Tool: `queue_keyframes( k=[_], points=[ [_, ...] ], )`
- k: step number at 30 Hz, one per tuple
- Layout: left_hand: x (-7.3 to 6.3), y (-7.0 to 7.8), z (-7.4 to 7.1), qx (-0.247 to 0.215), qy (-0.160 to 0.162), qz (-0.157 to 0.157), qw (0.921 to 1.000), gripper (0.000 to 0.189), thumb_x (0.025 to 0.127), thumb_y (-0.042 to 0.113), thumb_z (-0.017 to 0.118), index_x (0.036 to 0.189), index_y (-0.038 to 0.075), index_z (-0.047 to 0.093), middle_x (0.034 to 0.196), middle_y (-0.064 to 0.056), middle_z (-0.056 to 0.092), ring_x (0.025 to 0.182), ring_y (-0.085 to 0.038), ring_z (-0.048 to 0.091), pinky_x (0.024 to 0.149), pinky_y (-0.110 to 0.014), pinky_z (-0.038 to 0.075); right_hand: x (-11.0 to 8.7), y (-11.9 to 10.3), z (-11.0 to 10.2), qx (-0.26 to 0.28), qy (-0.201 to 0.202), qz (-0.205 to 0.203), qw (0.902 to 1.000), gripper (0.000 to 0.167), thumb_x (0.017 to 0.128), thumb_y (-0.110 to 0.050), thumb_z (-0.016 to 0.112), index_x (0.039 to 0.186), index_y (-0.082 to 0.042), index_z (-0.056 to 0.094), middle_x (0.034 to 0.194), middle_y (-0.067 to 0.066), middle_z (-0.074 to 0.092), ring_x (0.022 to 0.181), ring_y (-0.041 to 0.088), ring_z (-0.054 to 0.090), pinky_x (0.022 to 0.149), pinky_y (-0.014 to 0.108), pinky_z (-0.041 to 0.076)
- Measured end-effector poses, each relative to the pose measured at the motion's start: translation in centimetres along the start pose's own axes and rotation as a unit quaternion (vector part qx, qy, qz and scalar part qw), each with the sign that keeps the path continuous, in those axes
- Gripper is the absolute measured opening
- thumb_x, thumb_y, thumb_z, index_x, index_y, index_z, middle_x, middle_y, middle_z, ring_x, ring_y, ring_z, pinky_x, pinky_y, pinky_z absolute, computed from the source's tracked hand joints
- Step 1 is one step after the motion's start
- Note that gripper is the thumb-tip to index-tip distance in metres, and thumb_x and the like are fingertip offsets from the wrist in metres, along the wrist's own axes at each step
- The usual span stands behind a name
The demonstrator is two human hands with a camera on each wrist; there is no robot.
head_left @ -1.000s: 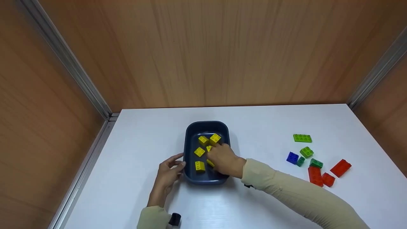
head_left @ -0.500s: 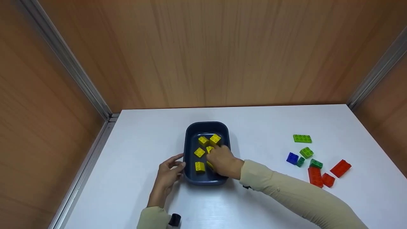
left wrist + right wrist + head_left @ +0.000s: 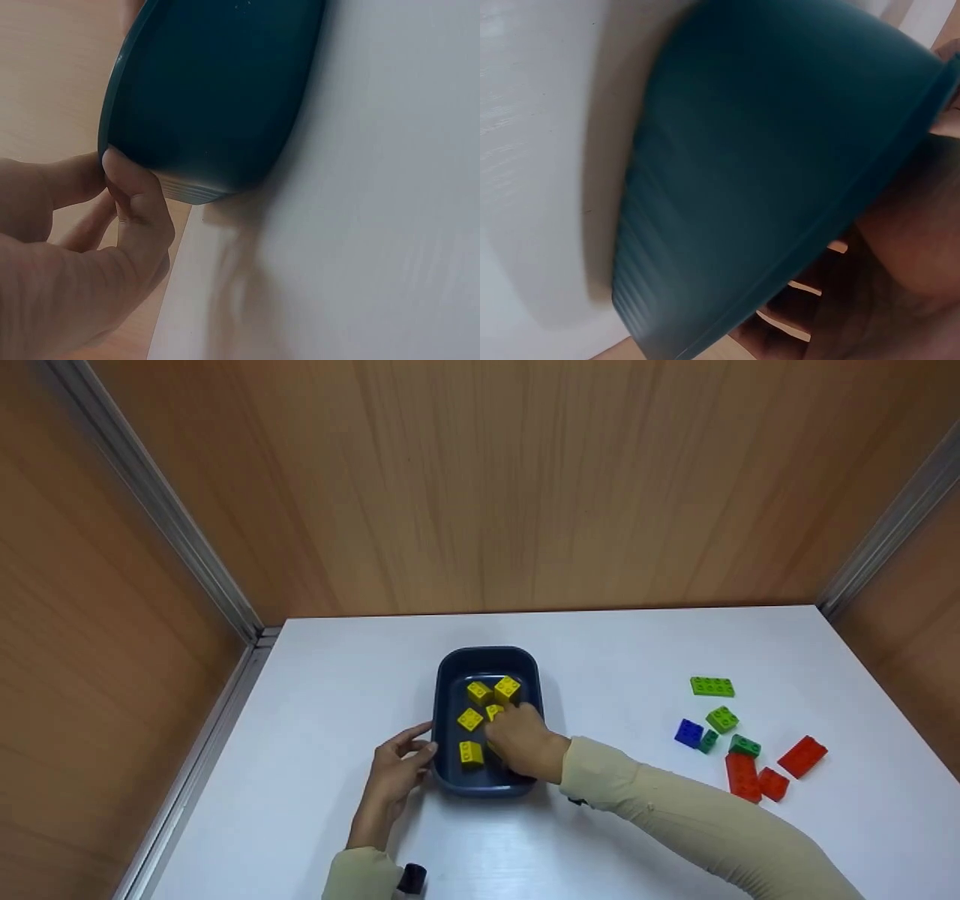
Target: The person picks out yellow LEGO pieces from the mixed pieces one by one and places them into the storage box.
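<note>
A dark blue plastic tray point(image 3: 487, 787) stands on the white table with several yellow toy bricks point(image 3: 470, 720) in it. My left hand point(image 3: 397, 776) pinches the tray's left rim between thumb and fingers; the left wrist view shows the thumb point(image 3: 135, 180) against the outer wall. Over the right rim reaches my right hand point(image 3: 521, 739), its fingers bent down among the yellow bricks. One yellow brick point(image 3: 493, 712) shows beside its knuckles, and another lies mostly covered under the hand. Its fingertips are hidden, and in the right wrist view the tray wall point(image 3: 765, 165) blocks them.
On the table's right side lie loose bricks: light green point(image 3: 712, 686), point(image 3: 722, 719) blue brick point(image 3: 688, 733), dark green point(image 3: 745, 745) and red point(image 3: 802, 757). Wooden panels point(image 3: 525, 487) stand behind and at both sides.
My right hand has shifted slightly left inside the tray and covers more of the yellow brick beneath it. The left hand and the tray have stayed in place.
</note>
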State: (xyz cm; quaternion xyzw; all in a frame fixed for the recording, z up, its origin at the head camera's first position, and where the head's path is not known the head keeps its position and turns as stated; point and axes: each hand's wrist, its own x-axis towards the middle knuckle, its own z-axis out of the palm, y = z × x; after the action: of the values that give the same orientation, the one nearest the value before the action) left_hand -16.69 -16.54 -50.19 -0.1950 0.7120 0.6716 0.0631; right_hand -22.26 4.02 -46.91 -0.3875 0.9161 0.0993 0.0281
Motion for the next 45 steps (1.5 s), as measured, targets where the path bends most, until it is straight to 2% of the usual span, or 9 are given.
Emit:
queue_keyframes(
  k=[6,13,19,31,37,41,45],
  points=[
    [0.0,-0.1,0.0,-0.001,-0.001,0.003,1.0,0.04,0.102,0.005,0.068,0.142,0.006,0.066,0.116,-0.015,0.064,0.083,-0.019,0.063,0.074,-0.032,0.054,0.1,0.0,0.0,-0.003,-0.008,0.004,1.0,0.018,0.101,-0.024,0.072,0.105,-0.007,0.077,0.094,0.009,0.076,0.083,0.023,0.067,0.066,0.037,0.057],
    [0.0,-0.1,-0.1,-0.003,-0.003,0.004,1.0,0.04,0.102,0.005,0.068,0.142,0.006,0.066,0.117,-0.015,0.063,0.083,-0.019,0.062,0.073,-0.032,0.054,0.1,0.2,-0.5,0.011,-0.02,0.01,0.9997,0.025,0.094,-0.028,0.081,0.108,-0.008,0.077,0.097,0.009,0.076,0.086,0.024,0.068,0.072,0.04,0.058],
    [-0.1,0.0,-0.2,-0.007,-0.008,0.006,0.9999,0.041,0.103,0.007,0.068,0.144,0.005,0.065,0.117,-0.015,0.063,0.082,-0.019,0.063,0.072,-0.032,0.054,-0.1,0.5,-1.2,0.052,-0.012,0.008,0.9985,0.032,0.091,-0.031,0.086,0.113,-0.008,0.078,0.103,0.008,0.078,0.088,0.026,0.069,0.076,0.041,0.058],
    [-0.2,0.0,-0.2,0.001,-0.014,0.017,0.9998,0.042,0.103,0.007,0.068,0.145,0.004,0.063,0.117,-0.015,0.064,0.083,-0.019,0.065,0.073,-0.032,0.055,-0.7,0.7,-2.0,0.073,0.012,0.004,0.9973,0.035,0.088,-0.03,0.089,0.112,-0.007,0.079,0.104,0.008,0.079,0.094,0.026,0.071,0.076,0.043,0.061],
    [-0.2,0.1,-0.2,0.001,-0.015,0.018,0.9997,0.042,0.103,0.008,0.068,0.145,0.004,0.063,0.117,-0.015,0.064,0.083,-0.019,0.065,0.073,-0.032,0.055,-1.0,1.1,-2.3,0.087,0.001,0.019,0.9961,0.041,0.089,-0.033,0.088,0.119,-0.006,0.078,0.111,0.009,0.078,0.102,0.028,0.069,0.081,0.044,0.06],
    [-0.3,0.1,-0.2,0.0,-0.014,0.02,0.9997,0.042,0.103,0.008,0.069,0.145,0.004,0.063,0.116,-0.014,0.064,0.083,-0.019,0.065,0.072,-0.032,0.054,-1.3,1.4,-2.6,0.118,-0.004,0.029,0.9926,0.043,0.089,-0.031,0.088,0.123,-0.008,0.077,0.116,0.008,0.078,0.105,0.029,0.068,0.082,0.045,0.057],
    [-0.3,0.0,-0.3,-0.002,-0.014,0.019,0.9997,0.042,0.103,0.008,0.069,0.145,0.004,0.064,0.116,-0.014,0.064,0.084,-0.02,0.065,0.073,-0.032,0.054,-1.9,2.0,-2.8,0.13,0.011,0.036,0.9908,0.039,0.09,-0.028,0.088,0.121,-0.008,0.077,0.113,0.008,0.078,0.102,0.029,0.069,0.079,0.046,0.058]
  ],
)
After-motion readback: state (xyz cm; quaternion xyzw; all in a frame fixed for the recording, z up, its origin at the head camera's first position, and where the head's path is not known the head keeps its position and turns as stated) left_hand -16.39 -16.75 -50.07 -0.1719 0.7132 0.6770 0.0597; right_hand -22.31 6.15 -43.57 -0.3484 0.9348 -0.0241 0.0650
